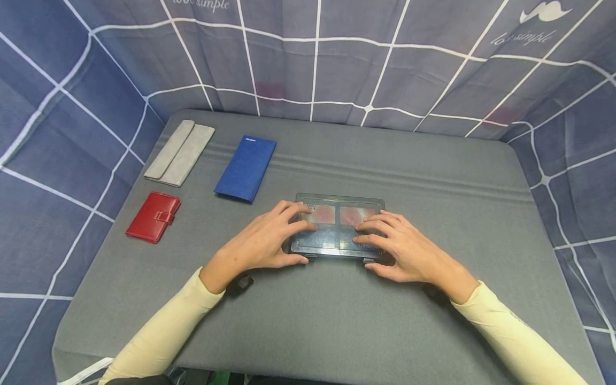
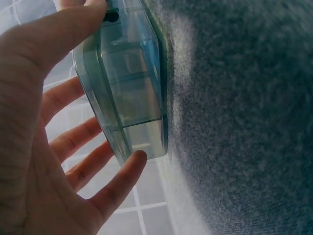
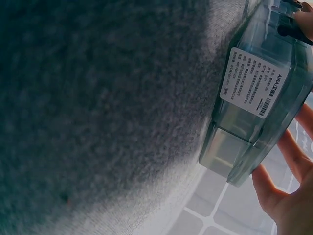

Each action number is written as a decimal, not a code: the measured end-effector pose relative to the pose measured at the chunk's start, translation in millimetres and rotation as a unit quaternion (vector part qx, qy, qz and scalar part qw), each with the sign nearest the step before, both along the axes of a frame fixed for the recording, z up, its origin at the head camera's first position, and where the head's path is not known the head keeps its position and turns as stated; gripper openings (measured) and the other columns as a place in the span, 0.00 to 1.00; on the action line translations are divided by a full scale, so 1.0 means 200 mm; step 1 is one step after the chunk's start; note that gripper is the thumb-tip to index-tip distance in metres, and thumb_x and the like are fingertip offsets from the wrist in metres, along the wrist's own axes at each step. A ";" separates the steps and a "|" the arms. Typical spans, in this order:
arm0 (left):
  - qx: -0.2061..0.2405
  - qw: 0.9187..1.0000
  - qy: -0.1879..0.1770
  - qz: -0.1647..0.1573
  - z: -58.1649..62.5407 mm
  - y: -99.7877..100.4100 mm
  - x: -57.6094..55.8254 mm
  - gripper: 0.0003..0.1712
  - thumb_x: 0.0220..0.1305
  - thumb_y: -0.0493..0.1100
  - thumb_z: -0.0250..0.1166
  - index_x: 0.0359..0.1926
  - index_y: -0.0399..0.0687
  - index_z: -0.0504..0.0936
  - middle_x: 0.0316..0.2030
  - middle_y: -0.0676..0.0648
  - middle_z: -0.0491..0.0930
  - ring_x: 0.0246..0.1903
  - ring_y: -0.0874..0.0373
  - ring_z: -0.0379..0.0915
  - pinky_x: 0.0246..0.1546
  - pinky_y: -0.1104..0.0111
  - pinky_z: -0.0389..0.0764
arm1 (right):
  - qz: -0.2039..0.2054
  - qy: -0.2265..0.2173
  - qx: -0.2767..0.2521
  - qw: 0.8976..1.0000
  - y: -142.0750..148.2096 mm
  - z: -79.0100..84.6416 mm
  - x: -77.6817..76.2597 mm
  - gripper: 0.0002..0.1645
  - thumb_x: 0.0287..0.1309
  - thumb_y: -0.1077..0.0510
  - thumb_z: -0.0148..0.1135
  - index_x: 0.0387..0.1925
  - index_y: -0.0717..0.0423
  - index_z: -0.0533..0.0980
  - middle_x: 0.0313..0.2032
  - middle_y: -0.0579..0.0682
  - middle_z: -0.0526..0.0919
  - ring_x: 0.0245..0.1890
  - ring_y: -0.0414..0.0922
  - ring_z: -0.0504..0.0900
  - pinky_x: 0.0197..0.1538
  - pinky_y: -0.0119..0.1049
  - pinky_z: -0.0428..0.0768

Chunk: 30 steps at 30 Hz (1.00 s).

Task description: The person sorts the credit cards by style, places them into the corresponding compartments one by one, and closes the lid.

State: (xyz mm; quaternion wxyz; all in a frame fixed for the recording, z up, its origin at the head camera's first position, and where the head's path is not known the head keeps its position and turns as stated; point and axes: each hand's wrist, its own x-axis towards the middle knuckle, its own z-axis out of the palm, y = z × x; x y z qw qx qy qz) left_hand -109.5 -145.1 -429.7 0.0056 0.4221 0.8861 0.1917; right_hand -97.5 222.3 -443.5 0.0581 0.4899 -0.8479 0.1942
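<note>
A clear grey-green plastic case (image 1: 339,252) with a closed lid lies flat on the grey table in the head view. Pinkish and blue items show through the lid, some lettered VIP. My left hand (image 1: 262,235) holds its left end, fingers on the lid and thumb at the front edge by a latch. On the right end, my right hand (image 1: 409,247) has its fingers over the lid and its thumb near the other latch (image 3: 293,33). A white printed label (image 3: 254,82) is on the case's side wall in the right wrist view. Compartment walls show through the case (image 2: 132,98) in the left wrist view.
On the left of the table (image 1: 337,315) lie a light grey folding wallet (image 1: 179,152), a blue flat folder (image 1: 246,168) and a red clasped wallet (image 1: 151,216). Dark checked curtains (image 1: 289,64) hang around the back and sides.
</note>
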 end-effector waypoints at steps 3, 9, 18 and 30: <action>-0.002 1.000 -0.003 0.001 0.00 0.00 0.00 0.38 0.59 0.67 0.79 0.67 0.60 0.83 0.72 0.49 0.72 0.70 0.48 0.67 0.54 0.51 0.84 | -0.002 -0.004 0.001 1.000 0.00 0.00 0.01 0.32 0.62 0.41 0.74 0.65 0.44 0.82 0.67 0.47 0.80 0.71 0.54 0.73 0.74 0.60 0.66; -0.002 1.000 -0.003 0.001 0.00 0.00 0.01 0.38 0.59 0.67 0.79 0.67 0.60 0.83 0.72 0.49 0.72 0.70 0.48 0.67 0.53 0.51 0.85 | -0.002 -0.009 0.001 1.000 0.00 0.00 0.01 0.30 0.66 0.40 0.72 0.66 0.44 0.82 0.67 0.47 0.80 0.71 0.53 0.73 0.73 0.61 0.66; -0.013 1.000 -0.002 0.003 0.00 0.00 0.00 0.39 0.59 0.68 0.79 0.67 0.61 0.83 0.73 0.50 0.71 0.71 0.48 0.67 0.56 0.51 0.84 | -0.011 -0.005 0.008 1.000 0.00 0.00 0.01 0.30 0.63 0.40 0.74 0.64 0.42 0.82 0.66 0.46 0.80 0.70 0.52 0.74 0.71 0.58 0.69; 0.013 1.000 0.002 -0.011 -0.01 -0.01 0.01 0.44 0.55 0.71 0.80 0.68 0.57 0.82 0.73 0.46 0.71 0.73 0.48 0.66 0.67 0.48 0.76 | -0.011 -0.010 0.020 1.000 -0.01 0.03 0.04 0.35 0.60 0.39 0.77 0.65 0.44 0.81 0.68 0.47 0.79 0.71 0.53 0.73 0.74 0.55 0.66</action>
